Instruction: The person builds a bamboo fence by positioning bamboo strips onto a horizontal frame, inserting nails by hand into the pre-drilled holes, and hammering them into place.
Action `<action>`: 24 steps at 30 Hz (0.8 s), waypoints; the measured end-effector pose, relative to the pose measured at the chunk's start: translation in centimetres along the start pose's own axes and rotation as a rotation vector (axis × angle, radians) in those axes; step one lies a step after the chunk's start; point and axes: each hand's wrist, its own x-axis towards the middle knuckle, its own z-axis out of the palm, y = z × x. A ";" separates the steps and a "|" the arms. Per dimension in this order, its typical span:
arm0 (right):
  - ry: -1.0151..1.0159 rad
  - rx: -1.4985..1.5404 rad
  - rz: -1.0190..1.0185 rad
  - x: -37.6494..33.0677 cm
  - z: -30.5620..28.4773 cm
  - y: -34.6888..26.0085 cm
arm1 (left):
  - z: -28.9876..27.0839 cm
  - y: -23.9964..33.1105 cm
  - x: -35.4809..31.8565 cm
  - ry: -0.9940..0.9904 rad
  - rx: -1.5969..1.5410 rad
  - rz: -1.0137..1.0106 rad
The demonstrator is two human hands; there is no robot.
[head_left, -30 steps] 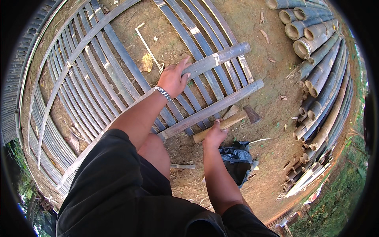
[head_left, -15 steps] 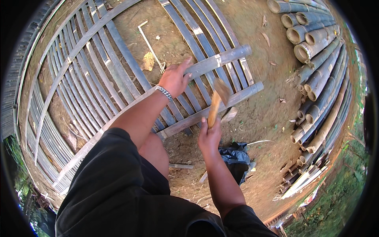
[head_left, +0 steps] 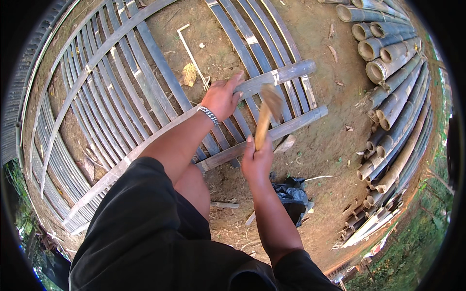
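Observation:
My right hand (head_left: 257, 157) is closed round the wooden handle of a hammer (head_left: 262, 127). The brownish hammer head, smeared by motion, is over the slats between two rails, overlapping the upper rail in view. My left hand (head_left: 221, 99), with a chain bracelet at the wrist, straddles the upper bamboo rail (head_left: 291, 71). Its thumb is on the near side and its fingers reach over the far side, the index finger stretched out. Dark split-bamboo slats (head_left: 242, 52) cross under this rail and the lower bamboo rail (head_left: 296, 122).
A pile of bamboo poles (head_left: 395, 104) lies along the right. The slatted frame (head_left: 114, 92) spreads over the ground to the left. A black plastic bag (head_left: 291, 196) lies near my right forearm. A thin bent strip (head_left: 190, 53) and a dry leaf (head_left: 188, 74) lie on the soil.
The view has shifted slightly, so the frame sits a little further right. The hammer head appears slightly higher against the upper rail. My left hand keeps its place on the rail.

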 end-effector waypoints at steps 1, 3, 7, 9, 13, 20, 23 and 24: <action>0.034 0.034 -0.067 0.0 0.1 0.1 | 0.1 0.0 0.0 0.007 0.005 0.003; 0.034 0.029 -0.104 0.3 0.4 0.4 | 0.2 0.1 0.1 0.021 0.014 0.016; -0.199 -0.205 0.142 1.3 1.7 2.2 | 0.4 0.1 0.4 -0.038 0.010 -0.023; -0.159 -0.133 0.059 1.3 1.6 2.2 | 0.3 0.0 0.3 -0.052 0.004 -0.033; 0.045 0.121 -0.031 -0.4 0.5 0.6 | 0.0 -0.2 -0.1 -0.025 0.014 -0.029; -0.134 -0.137 0.038 1.1 0.6 3.4 | 0.5 -0.4 0.2 -0.019 -0.030 -0.003; -0.036 0.019 -0.106 0.2 0.3 2.3 | -0.1 -0.5 0.1 -0.035 0.003 -0.025; -0.031 0.071 -0.116 0.0 0.1 1.9 | -0.2 -0.3 0.1 -0.042 0.008 -0.033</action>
